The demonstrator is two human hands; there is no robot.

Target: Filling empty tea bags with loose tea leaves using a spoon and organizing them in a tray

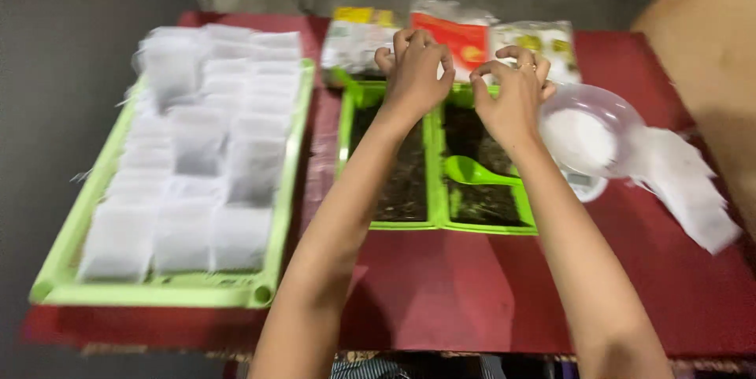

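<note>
My left hand and my right hand are raised over the far end of two green trays filled with dark loose leaf. Both hands have their fingers curled and pinched. Whether they hold anything is not clear in the blur. A green scoop lies in the right-hand tray below my right wrist. Just right of my right hand stands a clear bowl on a small scale, with something white in it.
A large green tray at the left holds several rows of filled white sachets. Loose empty white sachets lie at the right. Several printed packets sit along the far edge of the red table.
</note>
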